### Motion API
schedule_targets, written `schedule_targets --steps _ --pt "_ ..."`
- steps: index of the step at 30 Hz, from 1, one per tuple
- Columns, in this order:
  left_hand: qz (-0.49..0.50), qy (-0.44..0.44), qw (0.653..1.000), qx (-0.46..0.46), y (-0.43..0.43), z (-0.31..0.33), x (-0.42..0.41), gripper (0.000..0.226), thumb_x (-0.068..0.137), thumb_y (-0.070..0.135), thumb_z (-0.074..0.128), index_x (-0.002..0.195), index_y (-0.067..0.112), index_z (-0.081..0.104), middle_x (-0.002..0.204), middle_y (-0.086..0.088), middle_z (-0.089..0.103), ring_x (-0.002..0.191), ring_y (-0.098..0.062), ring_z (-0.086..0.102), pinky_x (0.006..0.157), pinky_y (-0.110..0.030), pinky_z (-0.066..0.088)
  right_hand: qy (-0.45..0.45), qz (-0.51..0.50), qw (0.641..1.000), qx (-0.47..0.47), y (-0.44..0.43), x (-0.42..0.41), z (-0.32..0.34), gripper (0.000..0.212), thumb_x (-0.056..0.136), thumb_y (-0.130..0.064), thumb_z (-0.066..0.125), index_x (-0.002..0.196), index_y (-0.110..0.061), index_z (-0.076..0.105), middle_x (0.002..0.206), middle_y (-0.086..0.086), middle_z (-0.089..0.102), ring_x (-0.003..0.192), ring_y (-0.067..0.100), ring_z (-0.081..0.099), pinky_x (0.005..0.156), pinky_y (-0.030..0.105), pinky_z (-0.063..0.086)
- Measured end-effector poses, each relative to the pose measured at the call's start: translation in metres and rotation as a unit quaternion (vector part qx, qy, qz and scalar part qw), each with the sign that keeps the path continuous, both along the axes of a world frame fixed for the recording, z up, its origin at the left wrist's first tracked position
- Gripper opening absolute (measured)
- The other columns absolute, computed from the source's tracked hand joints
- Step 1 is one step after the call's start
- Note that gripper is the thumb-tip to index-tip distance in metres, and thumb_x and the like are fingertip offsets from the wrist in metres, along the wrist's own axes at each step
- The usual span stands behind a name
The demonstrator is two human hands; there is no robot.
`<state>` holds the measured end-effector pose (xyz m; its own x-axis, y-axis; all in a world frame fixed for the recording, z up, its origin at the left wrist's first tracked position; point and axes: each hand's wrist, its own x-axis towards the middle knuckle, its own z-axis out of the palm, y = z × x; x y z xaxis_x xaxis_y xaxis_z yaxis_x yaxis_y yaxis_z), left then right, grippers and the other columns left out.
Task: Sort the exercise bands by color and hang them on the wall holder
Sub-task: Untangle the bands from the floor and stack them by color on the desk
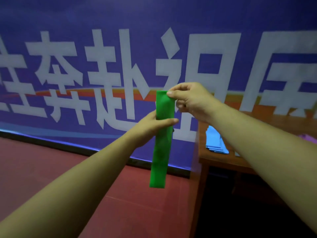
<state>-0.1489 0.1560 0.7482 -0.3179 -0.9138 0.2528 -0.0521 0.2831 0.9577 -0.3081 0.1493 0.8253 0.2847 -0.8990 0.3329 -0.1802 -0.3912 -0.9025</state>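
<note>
Right hand [190, 100] pinches top edge | left hand [151, 125] grips middle, steadying | flat green elastic exercise band [160, 160] hangs straight below both, likely readied for hooking | wall holder unseen

A large blue-purple fabric banner [85, 18] fills the wall ahead. Big white block Chinese characters [109, 69] run across it in one row, cut off at both the left and right edges of the view. A curved orange-red stripe [140, 96] sweeps behind the lower parts of the characters, and a pale blue stripe [51, 131] runs near the banner's lower edge. A black strip [51, 143] lies along the foot of the banner where it meets the dark red floor [51, 169]. At the right stands a brown wooden worktop [214, 159], close against the banner, with a wooden leg [199, 194] at its near corner and deep shadow beneath it.
</note>
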Motion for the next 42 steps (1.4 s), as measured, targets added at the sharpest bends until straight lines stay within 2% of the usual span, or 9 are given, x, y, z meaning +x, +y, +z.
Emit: schedule_targets --steps 7,12,15,21,25,30,33,39,42 --pt "-0.156 0.112 0.98 0.06 0.026 0.017 -0.037 0.019 0.084 0.013 0.058 0.091 0.006 0.074 0.102 -0.017 0.07 0.097 -0.027 0.066 0.089 -0.038 0.051 -0.035 0.0 0.999 -0.003 0.031 -0.036 0.049 0.013 0.09 -0.014 0.067 0.1 -0.006 0.065 0.072 0.002 0.064 0.049 0.009 0.05 0.051 0.024 0.043" --pt "-0.255 0.175 0.947 0.083 0.033 0.015 -0.054 0.026 0.087 0.003 0.047 0.109 0.001 0.062 0.118 -0.031 0.062 0.11 -0.042 0.062 0.103 -0.054 0.044 -0.069 -0.027 0.997 -0.009 0.033 -0.056 0.057 0.005 0.09 -0.017 0.068 0.094 -0.013 0.067 0.09 0.009 0.066 0.05 0.01 0.052 0.051 0.024 0.046" --pt "-0.237 0.131 0.958 0.092 0.033 0.012 -0.056 0.032 0.086 0.007 0.051 0.115 -0.005 0.058 0.1 -0.025 0.068 0.092 -0.037 0.067 0.089 -0.046 0.052 -0.069 -0.043 0.997 -0.021 0.034 -0.065 0.057 0.009 0.09 -0.018 0.067 0.097 -0.013 0.067 0.093 0.009 0.067 0.05 0.01 0.053 0.051 0.024 0.047" --pt "-0.232 0.158 0.952 0.124 0.033 0.005 -0.058 0.033 0.083 0.005 0.049 0.112 -0.004 0.062 0.11 -0.027 0.065 0.112 -0.041 0.059 0.104 -0.049 0.045 -0.116 -0.037 0.992 -0.019 0.037 -0.068 0.059 0.003 0.09 -0.015 0.066 0.093 -0.014 0.065 0.092 0.009 0.068 0.056 0.016 0.06 0.053 0.027 0.049" --pt "-0.243 0.166 0.946 0.134 0.031 0.0 -0.06 0.042 0.083 0.006 0.051 0.124 -0.004 0.054 0.094 -0.019 0.065 0.097 -0.037 0.06 0.091 -0.042 0.051 -0.14 -0.027 0.99 -0.014 0.036 -0.073 0.062 0.001 0.091 -0.016 0.065 0.093 -0.016 0.065 0.088 0.008 0.07 0.067 0.019 0.065 0.056 0.028 0.051" --pt "-0.226 0.161 0.951 0.138 0.028 0.0 -0.065 0.047 0.081 0.029 0.068 0.115 -0.002 0.059 0.082 -0.006 0.053 0.084 -0.022 0.06 0.082 -0.032 0.052 -0.201 0.006 0.979 0.011 0.035 -0.075 0.06 0.003 0.092 -0.008 0.062 0.093 -0.011 0.062 0.087 0.01 0.07 0.074 0.022 0.069 0.067 0.032 0.057" --pt "-0.183 0.162 0.96 0.135 0.024 -0.006 -0.068 0.049 0.085 0.05 0.056 0.101 0.004 0.061 0.077 -0.003 0.048 0.075 -0.019 0.056 0.077 -0.03 0.05 -0.24 0.025 0.97 0.027 0.038 -0.079 0.054 0.005 0.092 -0.005 0.06 0.097 -0.006 0.061 0.091 0.015 0.069 0.082 0.025 0.07 0.079 0.034 0.059" --pt "-0.112 0.308 0.933 0.147 0.019 -0.011 -0.074 0.054 0.082 0.059 0.051 0.092 0.006 0.058 0.073 -0.003 0.045 0.065 -0.017 0.051 0.065 -0.027 0.048 -0.28 0.028 0.957 0.073 0.049 -0.086 0.036 0.014 0.09 -0.014 0.064 0.101 -0.006 0.065 0.09 0.01 0.071 0.085 0.022 0.07 0.08 0.032 0.057" --pt "-0.064 0.373 0.916 0.134 0.012 -0.006 -0.074 0.056 0.086 0.061 0.046 0.098 0.008 0.058 0.078 -0.005 0.053 0.071 -0.019 0.06 0.073 -0.029 0.05 -0.27 0.006 0.957 0.108 0.053 -0.088 0.017 0.016 0.088 -0.025 0.068 0.089 -0.009 0.065 0.078 0.005 0.068 0.078 0.016 0.068 0.079 0.033 0.058"
